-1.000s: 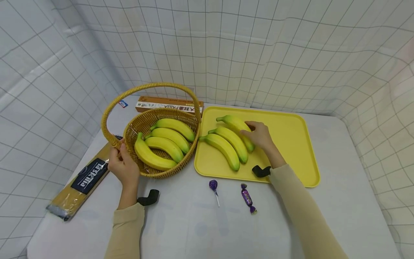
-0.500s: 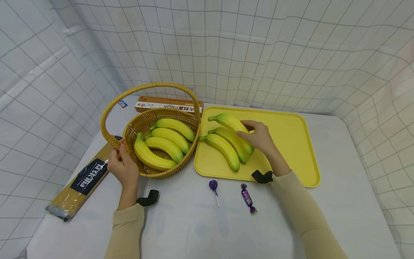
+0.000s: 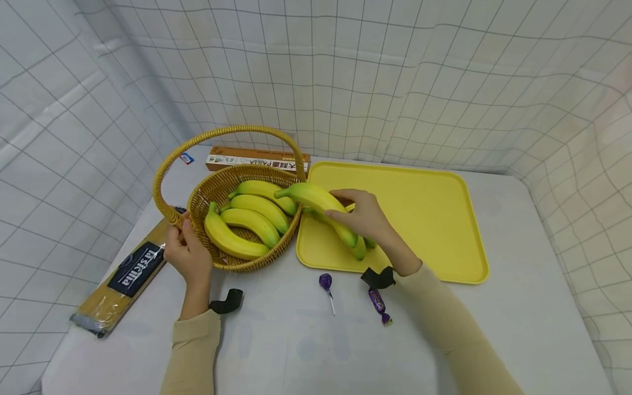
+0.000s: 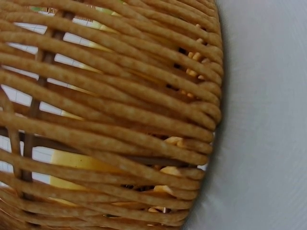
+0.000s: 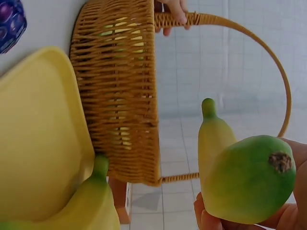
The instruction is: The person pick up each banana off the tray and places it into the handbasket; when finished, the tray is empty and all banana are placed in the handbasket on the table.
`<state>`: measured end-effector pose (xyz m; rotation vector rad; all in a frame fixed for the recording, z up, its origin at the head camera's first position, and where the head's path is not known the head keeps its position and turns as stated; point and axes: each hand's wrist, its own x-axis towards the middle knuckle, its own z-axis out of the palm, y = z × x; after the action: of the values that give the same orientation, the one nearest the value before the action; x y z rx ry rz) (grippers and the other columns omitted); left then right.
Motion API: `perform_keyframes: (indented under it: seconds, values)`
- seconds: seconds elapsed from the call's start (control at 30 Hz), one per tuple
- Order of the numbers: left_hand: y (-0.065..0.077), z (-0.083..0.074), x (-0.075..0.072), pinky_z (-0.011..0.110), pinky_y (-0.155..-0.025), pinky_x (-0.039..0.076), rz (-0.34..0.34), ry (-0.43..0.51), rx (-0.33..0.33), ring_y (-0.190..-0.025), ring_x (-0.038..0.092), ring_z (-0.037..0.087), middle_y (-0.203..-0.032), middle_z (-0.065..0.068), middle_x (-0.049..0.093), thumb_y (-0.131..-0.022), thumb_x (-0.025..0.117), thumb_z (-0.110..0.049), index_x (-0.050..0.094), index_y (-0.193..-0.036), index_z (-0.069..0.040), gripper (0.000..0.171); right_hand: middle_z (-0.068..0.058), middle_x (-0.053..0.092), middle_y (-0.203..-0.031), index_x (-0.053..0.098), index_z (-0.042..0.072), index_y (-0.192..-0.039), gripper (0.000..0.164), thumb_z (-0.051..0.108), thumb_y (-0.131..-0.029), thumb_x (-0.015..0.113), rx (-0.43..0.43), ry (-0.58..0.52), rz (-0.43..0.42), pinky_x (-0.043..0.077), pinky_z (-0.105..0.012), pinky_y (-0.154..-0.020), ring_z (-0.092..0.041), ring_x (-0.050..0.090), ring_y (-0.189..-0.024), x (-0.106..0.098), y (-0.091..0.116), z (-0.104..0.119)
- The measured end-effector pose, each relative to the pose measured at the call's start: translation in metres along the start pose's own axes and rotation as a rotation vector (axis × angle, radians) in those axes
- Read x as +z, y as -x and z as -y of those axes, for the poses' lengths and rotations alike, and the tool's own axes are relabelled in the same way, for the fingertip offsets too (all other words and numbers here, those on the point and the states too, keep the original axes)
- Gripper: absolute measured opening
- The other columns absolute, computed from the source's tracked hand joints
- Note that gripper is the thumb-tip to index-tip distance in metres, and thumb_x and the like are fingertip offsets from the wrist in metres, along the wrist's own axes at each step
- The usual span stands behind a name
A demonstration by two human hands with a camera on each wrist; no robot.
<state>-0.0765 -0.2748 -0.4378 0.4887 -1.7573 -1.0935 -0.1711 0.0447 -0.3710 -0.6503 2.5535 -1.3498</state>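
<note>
The right hand (image 3: 362, 215) is pinching a banana (image 3: 318, 198) above the left side of the yellow tray (image 3: 424, 219), stem (image 3: 281, 193) toward the wicker basket (image 3: 249, 172), whose handle (image 3: 247, 129) the left hand (image 3: 190, 253) is gripping.

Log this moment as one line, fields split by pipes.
left hand: holds basket handle | right hand: grips raised banana | basket: four visible bananas | tray: bananas partly hidden
</note>
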Motion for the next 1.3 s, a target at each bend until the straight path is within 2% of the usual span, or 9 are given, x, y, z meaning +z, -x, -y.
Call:
perform_keyframes:
  seconds: [0.1,0.23,0.43,0.77,0.97,1.13,1.3]
  values:
    - [0.000,-0.003,0.000,0.011,-0.066,0.035,-0.008,-0.004,0.004,-0.075,0.050,0.000,-0.108,0.024,0.069,-0.101,0.051,-0.010,0.067,-0.113,0.007,0.026,-0.010,0.069,-0.120,0.062,0.006,-0.131,0.049,0.028,-0.088,0.072,-0.047,0.012,0.019,0.052,-0.039,-0.088,-0.024,0.063,-0.104,0.012,-0.006,0.013]
    - [0.002,-0.019,-0.001,0.010,-0.066,0.034,-0.019,0.016,0.005,-0.074,0.048,-0.003,-0.108,0.029,0.067,-0.100,0.050,-0.005,0.065,-0.111,0.012,0.025,-0.010,0.068,-0.123,0.061,0.005,-0.131,0.051,0.028,-0.088,0.072,-0.104,0.016,0.044,0.051,-0.040,-0.094,-0.024,0.063,-0.108,0.028,-0.017,0.030]
    - [0.004,-0.037,-0.004,0.010,-0.065,0.034,-0.020,0.017,-0.006,-0.072,0.046,-0.006,-0.106,0.031,0.066,-0.099,0.049,-0.004,0.064,-0.110,0.013,0.025,-0.008,0.068,-0.123,0.061,0.007,-0.132,0.051,0.029,-0.088,0.072,-0.114,-0.001,0.073,0.050,-0.035,-0.092,-0.021,0.062,-0.108,0.053,-0.035,0.051]
    - [0.006,-0.035,-0.004,0.011,-0.064,0.033,-0.016,0.024,0.003,-0.071,0.043,-0.009,-0.105,0.032,0.065,-0.100,0.049,-0.005,0.064,-0.110,0.014,0.026,-0.006,0.063,-0.133,0.058,0.010,-0.136,0.053,0.036,-0.090,0.068,-0.092,0.128,0.110,0.048,-0.031,-0.096,-0.020,0.059,-0.119,0.096,-0.055,0.064]
    - [0.005,-0.035,-0.004,0.011,-0.065,0.032,-0.014,0.031,0.013,-0.070,0.042,-0.009,-0.105,0.032,0.066,-0.100,0.049,-0.005,0.064,-0.110,0.014,0.026,-0.003,0.065,-0.130,0.059,0.013,-0.135,0.053,0.039,-0.090,0.067,-0.080,0.175,0.110,0.051,-0.028,-0.086,-0.018,0.063,-0.111,0.118,-0.062,0.063]
    - [0.005,-0.036,-0.003,0.011,-0.065,0.033,-0.014,0.036,0.022,-0.071,0.043,-0.009,-0.105,0.032,0.066,-0.099,0.049,-0.004,0.064,-0.109,0.014,0.026,-0.003,0.066,-0.128,0.060,0.012,-0.134,0.052,0.039,-0.091,0.066,-0.082,0.190,0.101,0.050,-0.029,-0.088,-0.018,0.063,-0.110,0.130,-0.064,0.061]
    - [0.004,-0.036,-0.002,0.011,-0.065,0.032,-0.012,0.038,0.032,-0.072,0.043,-0.009,-0.106,0.032,0.066,-0.099,0.049,-0.004,0.064,-0.109,0.015,0.026,-0.003,0.067,-0.125,0.060,0.011,-0.133,0.051,0.039,-0.091,0.066,-0.084,0.251,0.072,0.050,-0.030,-0.083,-0.017,0.063,-0.105,0.139,-0.067,0.059]
